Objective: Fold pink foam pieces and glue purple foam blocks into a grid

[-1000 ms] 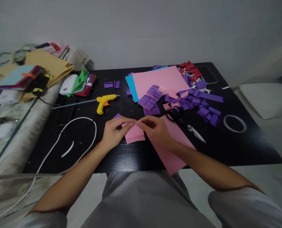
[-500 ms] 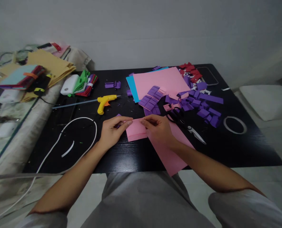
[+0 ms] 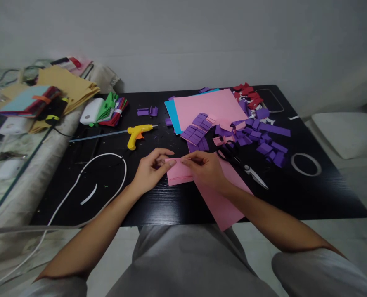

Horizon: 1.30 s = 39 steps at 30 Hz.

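Uneven pinching could skew the folded pink piece (image 3: 179,172), and a sweep of the right hand (image 3: 206,169) could drag the overhanging pink sheet (image 3: 223,208) off the front edge.
The piece sits near the worktop's (image 3: 158,210) front edge, just beside the sheet. The right hand, angled inward, pinches its top edge between thumb and fingers; the left hand (image 3: 150,170) arches, thumb and forefinger parted at its left end, hold unclear.

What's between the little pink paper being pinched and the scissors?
The right hand, part of a bigger pink sheet, then a bit of bare table. The head view shows it.
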{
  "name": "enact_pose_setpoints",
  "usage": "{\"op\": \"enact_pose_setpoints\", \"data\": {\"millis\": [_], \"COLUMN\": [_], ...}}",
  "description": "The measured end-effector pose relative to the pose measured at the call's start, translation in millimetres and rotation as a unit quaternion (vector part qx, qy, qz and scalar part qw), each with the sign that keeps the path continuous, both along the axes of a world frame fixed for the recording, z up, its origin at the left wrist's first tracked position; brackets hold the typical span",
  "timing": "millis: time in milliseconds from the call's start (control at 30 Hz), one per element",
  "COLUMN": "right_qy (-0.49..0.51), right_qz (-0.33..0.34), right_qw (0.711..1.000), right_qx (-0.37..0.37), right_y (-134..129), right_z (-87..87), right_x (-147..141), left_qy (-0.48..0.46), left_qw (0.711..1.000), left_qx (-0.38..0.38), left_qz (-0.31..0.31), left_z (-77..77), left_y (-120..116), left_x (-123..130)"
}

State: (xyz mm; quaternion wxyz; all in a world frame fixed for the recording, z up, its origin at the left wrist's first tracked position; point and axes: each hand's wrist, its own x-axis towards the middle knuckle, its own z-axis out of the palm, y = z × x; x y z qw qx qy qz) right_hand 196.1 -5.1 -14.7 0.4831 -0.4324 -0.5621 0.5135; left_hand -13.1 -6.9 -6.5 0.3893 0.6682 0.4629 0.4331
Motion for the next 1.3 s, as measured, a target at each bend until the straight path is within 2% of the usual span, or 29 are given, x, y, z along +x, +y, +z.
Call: {"op": "enact_pose_setpoints", "data": {"millis": [467, 700, 900, 1300], "right_qy": [-0.04, -0.017, -0.002, -0.003], "right_qz": [0.006, 0.027, 0.111, 0.088], "right_qw": [0.999, 0.999, 0.992, 0.992], "right_qx": [0.019, -0.002, -0.066, -0.094], "right_y": [1.0, 2.3, 4.8, 9.2], "right_z": [-2.7, -0.5, 1.6, -1.3], "right_x": [2.1, 1.4, 2.8, 5.5], "left_qy": [0.014, 0.018, 0.009, 0.027], "left_qw": [0.994, 0.994, 0.994, 0.996], "left_qx": [-0.099, -0.096, -0.098, -0.078], "left_qz": [-0.047, -0.053, -0.052, -0.039], "left_z": [3.0, 6.4, 5.1, 5.8], "left_y": [3.6, 3.2, 3.6, 4.8], "left_x": [-4.0, -6.6, -8.2, -9.3]}}
